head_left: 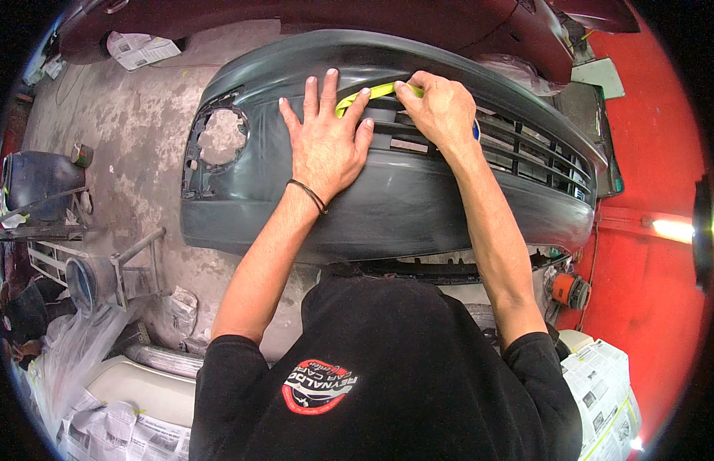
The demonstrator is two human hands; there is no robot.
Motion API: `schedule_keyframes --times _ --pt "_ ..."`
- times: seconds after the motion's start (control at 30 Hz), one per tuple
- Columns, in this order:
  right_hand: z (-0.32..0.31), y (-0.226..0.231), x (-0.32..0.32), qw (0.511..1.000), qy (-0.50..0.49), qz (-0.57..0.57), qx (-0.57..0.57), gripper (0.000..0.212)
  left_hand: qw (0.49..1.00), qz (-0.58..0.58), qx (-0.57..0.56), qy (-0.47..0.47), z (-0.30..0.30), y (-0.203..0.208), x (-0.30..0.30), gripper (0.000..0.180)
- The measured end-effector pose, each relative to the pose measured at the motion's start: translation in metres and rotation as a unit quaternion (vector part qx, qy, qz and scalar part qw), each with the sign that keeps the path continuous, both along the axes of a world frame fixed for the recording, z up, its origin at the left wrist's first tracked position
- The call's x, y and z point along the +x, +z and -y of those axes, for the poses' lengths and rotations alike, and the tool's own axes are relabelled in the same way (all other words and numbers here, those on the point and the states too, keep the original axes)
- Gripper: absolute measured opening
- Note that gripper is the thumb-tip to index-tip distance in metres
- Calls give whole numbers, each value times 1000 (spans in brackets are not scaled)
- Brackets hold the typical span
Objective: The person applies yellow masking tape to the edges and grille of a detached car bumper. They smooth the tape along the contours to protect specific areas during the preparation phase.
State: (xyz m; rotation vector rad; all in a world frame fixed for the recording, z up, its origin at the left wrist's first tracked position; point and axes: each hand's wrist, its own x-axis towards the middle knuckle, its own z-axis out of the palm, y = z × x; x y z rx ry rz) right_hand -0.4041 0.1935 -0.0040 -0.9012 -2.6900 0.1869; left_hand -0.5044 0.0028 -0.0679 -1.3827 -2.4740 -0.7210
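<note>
1. A worn grey concrete floor (126, 107) spreads under the work, most visible at the left
2. A red wall (649, 307) fills the right side
3. A dark red car (449, 19) stretches across the top, just beyond the work
4. A black bumper (403, 196) lies in front of the person, in the middle of the view, with a round opening near its left end
5. A slatted grille (518, 146) sits in the bumper, toward its right end
6. A dark blue drum (42, 188) stands at the far left
7. The left hand (326, 142) lies open on the bumper, palm down, fingers spread, index finger at the near end of the tape
8. The right hand (445, 115) is closed, thumb and fingers pinching the tape's other end
9. The yellow-green tape (380, 90) runs between the hands along the grille's upper edge
10. A small blue patch (476, 131) shows beside the right hand, perhaps a roll's core, though mostly hidden
11. A thin dark cord (309, 196) circles the left wrist
</note>
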Motion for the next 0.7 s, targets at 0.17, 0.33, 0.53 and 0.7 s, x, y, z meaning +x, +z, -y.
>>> schedule_keyframes --times 0.17,0.33,0.53,0.7 --pt "1 1 -1 1000 -1 3 -8 47 1000 -1 5 -6 -4 2 0 51" --pt "1 1 -4 1000 -5 8 6 48 1000 -13 25 -5 -21 2 6 51" --pt "1 5 -4 1000 -14 10 13 42 999 15 44 5 -31 2 13 51" --pt "4 8 0 999 -8 18 47 38 998 31 36 29 -12 1 9 51"
